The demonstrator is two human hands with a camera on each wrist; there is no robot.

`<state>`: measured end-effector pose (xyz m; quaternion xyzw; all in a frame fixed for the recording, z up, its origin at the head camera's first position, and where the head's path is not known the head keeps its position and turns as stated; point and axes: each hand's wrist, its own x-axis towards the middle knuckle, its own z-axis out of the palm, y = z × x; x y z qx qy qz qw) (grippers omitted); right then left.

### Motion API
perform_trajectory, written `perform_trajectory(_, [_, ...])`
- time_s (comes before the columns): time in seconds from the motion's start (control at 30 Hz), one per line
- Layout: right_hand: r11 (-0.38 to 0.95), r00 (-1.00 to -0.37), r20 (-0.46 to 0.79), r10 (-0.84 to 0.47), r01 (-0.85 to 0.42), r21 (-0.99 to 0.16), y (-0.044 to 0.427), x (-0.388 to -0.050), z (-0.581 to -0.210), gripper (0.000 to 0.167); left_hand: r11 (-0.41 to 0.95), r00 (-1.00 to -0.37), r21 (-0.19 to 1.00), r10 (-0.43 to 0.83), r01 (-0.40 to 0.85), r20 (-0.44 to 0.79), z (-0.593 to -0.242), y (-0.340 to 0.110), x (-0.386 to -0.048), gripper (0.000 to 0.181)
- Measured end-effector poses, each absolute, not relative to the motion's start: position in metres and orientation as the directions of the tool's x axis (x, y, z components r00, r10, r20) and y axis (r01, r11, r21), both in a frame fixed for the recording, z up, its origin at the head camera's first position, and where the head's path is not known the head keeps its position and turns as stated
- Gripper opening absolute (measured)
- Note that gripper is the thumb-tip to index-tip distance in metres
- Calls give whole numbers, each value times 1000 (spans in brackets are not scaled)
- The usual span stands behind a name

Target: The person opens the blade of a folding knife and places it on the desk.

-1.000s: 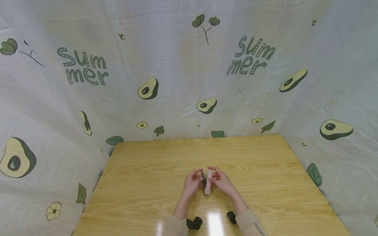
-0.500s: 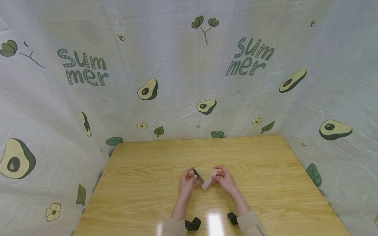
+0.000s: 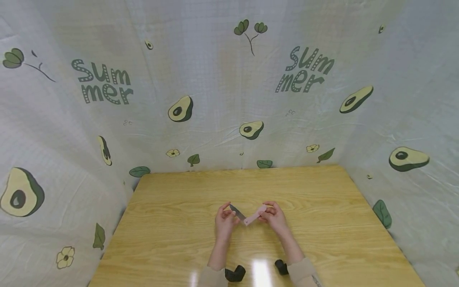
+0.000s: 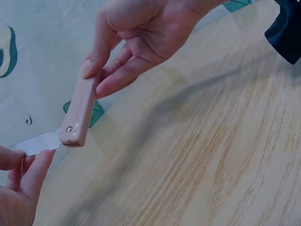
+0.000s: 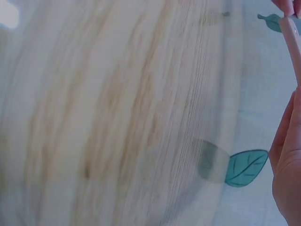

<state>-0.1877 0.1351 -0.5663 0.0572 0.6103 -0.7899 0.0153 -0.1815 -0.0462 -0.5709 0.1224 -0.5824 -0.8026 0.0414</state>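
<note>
A folding knife [image 3: 255, 215] with a pink handle and a grey blade is held above the table, partly unfolded into a wide V. My left hand [image 3: 224, 221] pinches the blade [image 4: 43, 142] between thumb and fingers. The handle's far end is gripped by my right hand [image 3: 274, 218], with the thumb on one face and fingers on the other. In the left wrist view a round metal pivot shows at the handle's lower end. Only part of the right hand [image 5: 289, 165] and the pink handle [image 5: 292, 47] appear at the edge of the right wrist view.
Beneath the hands lies a wood-grain table [image 3: 172, 231]. A white curtain [image 3: 215, 71] printed with avocados and leaves surrounds it at the back and sides. Black wrist-camera pieces [image 3: 235, 274] show by the sleeves.
The knife has unfolded from a narrow V to a wide one. My left hand has moved left with the blade, and my right hand slightly right with the handle.
</note>
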Motion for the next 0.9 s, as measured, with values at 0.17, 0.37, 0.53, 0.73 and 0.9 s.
perform_trajectory(0.17, [-349,-985,-145,95,103,-932,131,-185,-565,40,-381,-953,923,-255,-55,-162,-570,-43,-179,47])
perform_trajectory(0.37, [-449,-971,-183,152,97,-888,125,-181,-566,41,-469,-926,883,-332,-1,-177,-570,-38,-178,46])
perform_trajectory(0.53, [-497,-963,-203,176,91,-863,121,-178,-567,36,-507,-911,861,-373,41,-176,-570,-35,-177,46])
perform_trajectory(0.73, [-548,-959,-204,194,67,-834,118,-176,-569,36,-555,-875,830,-430,61,-223,-567,-27,-177,47])
perform_trajectory(0.9, [-622,-955,-204,215,27,-783,115,-173,-571,29,-588,-846,806,-462,68,-266,-566,-21,-178,49])
